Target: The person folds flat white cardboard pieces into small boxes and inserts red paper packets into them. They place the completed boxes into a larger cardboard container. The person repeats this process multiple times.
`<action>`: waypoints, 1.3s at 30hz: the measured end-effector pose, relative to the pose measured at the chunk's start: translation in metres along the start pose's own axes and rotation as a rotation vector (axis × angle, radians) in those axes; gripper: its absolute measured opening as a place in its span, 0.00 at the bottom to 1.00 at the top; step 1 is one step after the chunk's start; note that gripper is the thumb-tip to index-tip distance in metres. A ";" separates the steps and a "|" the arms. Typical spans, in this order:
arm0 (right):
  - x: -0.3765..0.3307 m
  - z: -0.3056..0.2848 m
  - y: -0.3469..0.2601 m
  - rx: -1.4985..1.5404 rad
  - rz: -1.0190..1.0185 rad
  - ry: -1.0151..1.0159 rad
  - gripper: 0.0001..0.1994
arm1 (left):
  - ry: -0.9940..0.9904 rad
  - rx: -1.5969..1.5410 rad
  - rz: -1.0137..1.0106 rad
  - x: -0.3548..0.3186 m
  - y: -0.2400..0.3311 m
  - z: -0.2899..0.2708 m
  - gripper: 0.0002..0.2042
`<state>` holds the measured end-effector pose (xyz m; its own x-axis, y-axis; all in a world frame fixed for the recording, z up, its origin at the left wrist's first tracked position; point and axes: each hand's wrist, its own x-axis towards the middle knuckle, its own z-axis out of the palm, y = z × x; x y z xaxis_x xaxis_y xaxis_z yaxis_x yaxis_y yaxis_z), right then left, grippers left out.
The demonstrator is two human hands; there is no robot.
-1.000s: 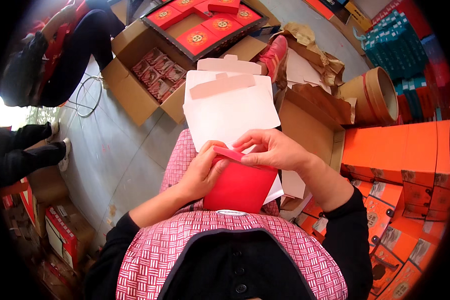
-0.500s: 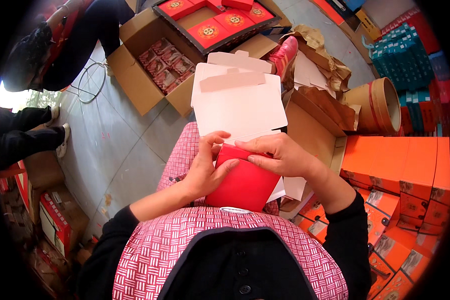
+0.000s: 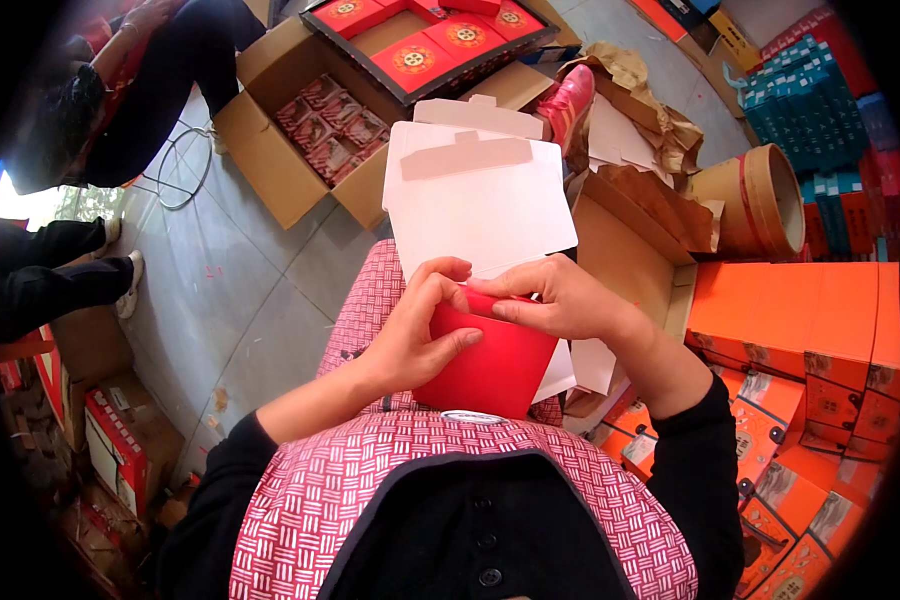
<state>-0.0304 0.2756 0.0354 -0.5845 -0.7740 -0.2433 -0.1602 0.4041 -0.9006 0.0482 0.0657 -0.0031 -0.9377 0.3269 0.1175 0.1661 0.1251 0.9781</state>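
Note:
A red cardboard box (image 3: 492, 365) rests on my lap against the patterned apron. At its far left edge my left hand (image 3: 425, 315) grips the side, thumb on the red face and fingers bent over the top. My right hand (image 3: 560, 298) pinches the far upper edge between thumb and fingers. Both hands meet near a red folded flap (image 3: 482, 300), whose inner end is hidden by the fingers. Beyond the hands lie flat box blanks (image 3: 480, 215), white side up, with cut tabs at their far end.
An open carton (image 3: 270, 160) of small packets stands ahead, beside a black-edged tray (image 3: 410, 95) of red boxes. Orange boxes (image 3: 805, 310) are stacked at right, near a round tan tub (image 3: 745, 205). Another person (image 3: 180, 60) is at upper left.
My left fingers have bent further in over the box's top edge. My right hand has shifted slightly, still pinching the edge; the box stays on my lap.

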 end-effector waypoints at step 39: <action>-0.036 0.083 0.036 0.606 0.232 0.944 0.12 | -0.175 0.454 0.068 0.058 0.005 0.038 0.08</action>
<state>0.0506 0.2774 -0.0177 -0.9550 0.0666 -0.2892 0.2891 -0.0104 -0.9572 0.0056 0.1205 0.0019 -0.8612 0.4963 0.1098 0.3781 0.4811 0.7909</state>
